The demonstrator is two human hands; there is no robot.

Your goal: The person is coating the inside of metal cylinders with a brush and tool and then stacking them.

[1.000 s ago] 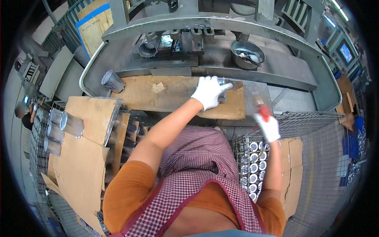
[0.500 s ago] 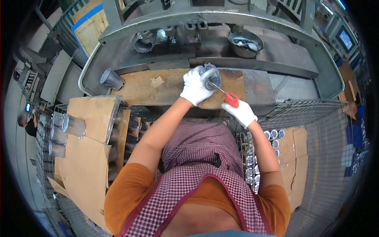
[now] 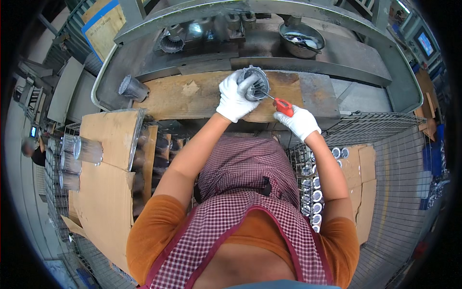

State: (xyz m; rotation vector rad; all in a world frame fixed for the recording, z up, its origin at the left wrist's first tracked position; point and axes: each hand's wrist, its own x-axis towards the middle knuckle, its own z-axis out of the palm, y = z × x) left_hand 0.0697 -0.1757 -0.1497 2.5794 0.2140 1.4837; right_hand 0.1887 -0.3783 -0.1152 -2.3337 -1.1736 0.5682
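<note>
Currently, left hand (image 3: 234, 98) is gripping grey cup (image 3: 260, 83). Right hand (image 3: 300, 123) is holding red-handled tool (image 3: 284, 107), shaft reaching cup's mouth.

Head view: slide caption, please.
Left hand holds a grey cup-shaped part; right hand holds a red-handled tool at its open end.

The left hand (image 3: 235, 97) and right hand (image 3: 299, 123) are gloved in plain white. The ribbed, cup-shaped metal part (image 3: 261, 83) is grey. The slender hand tool (image 3: 284, 107) has a red handle and a grey metal shaft. The cloth apron (image 3: 248, 168) is checked maroon and white, with solid maroon edging (image 3: 255, 208). The short sleeves (image 3: 159, 236) are orange-brown. The flat cardboard sheet (image 3: 103, 202) is plain tan.
</note>
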